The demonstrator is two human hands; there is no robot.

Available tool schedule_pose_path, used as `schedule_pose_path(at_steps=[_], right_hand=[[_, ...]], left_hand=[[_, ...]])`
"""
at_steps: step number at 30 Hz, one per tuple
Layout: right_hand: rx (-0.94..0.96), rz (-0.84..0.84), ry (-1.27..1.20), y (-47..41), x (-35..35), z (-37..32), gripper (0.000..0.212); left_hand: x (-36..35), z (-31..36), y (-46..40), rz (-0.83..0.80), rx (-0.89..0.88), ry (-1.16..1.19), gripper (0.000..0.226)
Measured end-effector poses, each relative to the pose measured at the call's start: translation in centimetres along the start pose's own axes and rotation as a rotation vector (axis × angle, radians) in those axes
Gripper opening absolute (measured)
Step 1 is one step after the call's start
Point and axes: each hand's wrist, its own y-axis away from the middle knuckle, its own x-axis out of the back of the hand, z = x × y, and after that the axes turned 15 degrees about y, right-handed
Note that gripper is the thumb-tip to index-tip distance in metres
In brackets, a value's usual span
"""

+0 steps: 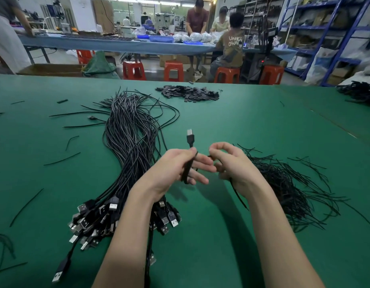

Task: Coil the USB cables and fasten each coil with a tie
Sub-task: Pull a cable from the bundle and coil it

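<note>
Bare forearms come up from the bottom edge, both hands working just above the green felt tabletop (242, 125). Left hand (180, 169) has a folded-up black USB cable (188, 163) running across its palm, thumb pinning the top of the bundle while the other fingers lie fairly straight under it; the silver-tipped plug sticks up above the thumb. Right hand (232, 163) is curled, pinching a thin black wire tie (239, 194) whose tail hangs down past the wrist. Looks to me like the tie is going on around this coil right now, but I can't tell how far it's wrapped or twisted.

Progress-wise, there's loads left. A big loose bundle of black USB cables (130, 138) lies uncoiled to the left, plugs heaped near the left forearm. A messy pile of black wire ties (288, 183) sits just right of the right hand, and stray ties are scattered around the left side. I can't spot any finished coils nearby; a dark cable heap (358, 92) at the far right edge might be done ones, too small to say. Flat black pieces (188, 93) are piled further back.
</note>
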Motion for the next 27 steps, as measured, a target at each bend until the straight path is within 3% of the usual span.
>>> schedule_pose_path(at_steps=[4,7,10,12,17,20,23,27], right_hand=[[0.163,0.026,0.040,0.6,-0.5,-1.4,0.015],[0.200,-0.120,0.043,1.1,-0.9,-1.7,0.018],[0.170,-0.357,0.013,1.5,-1.0,-1.4,0.017],[0.135,-0.393,0.074,1.6,-0.9,-1.0,0.016],[0.065,-0.257,0.330,0.8,-0.6,0.2,0.016],[0.044,-0.193,0.030,0.5,-0.2,0.3,0.016],[0.119,-0.128,0.049,0.4,0.0,0.1,0.016],[0.185,0.104,0.174,0.1,-0.4,0.2,0.005]], left_hand=[[-0.6,-1.1,-0.9,0.082,0.027,-0.042,0.044],[-0.4,-1.5,-1.6,0.274,-0.104,-0.027,0.044],[-0.5,-1.2,-1.9,0.350,-0.165,0.229,0.044],[-0.7,-1.0,-1.8,0.340,-0.175,0.421,0.044],[-1.1,-0.5,-1.8,0.321,-0.202,0.662,0.038],[-0.8,-0.4,-1.3,0.142,-0.133,0.715,0.041],[-0.7,-1.0,-1.2,0.084,-0.066,0.654,0.041],[-1.3,-1.7,-2.0,0.231,-0.138,0.389,0.030]])
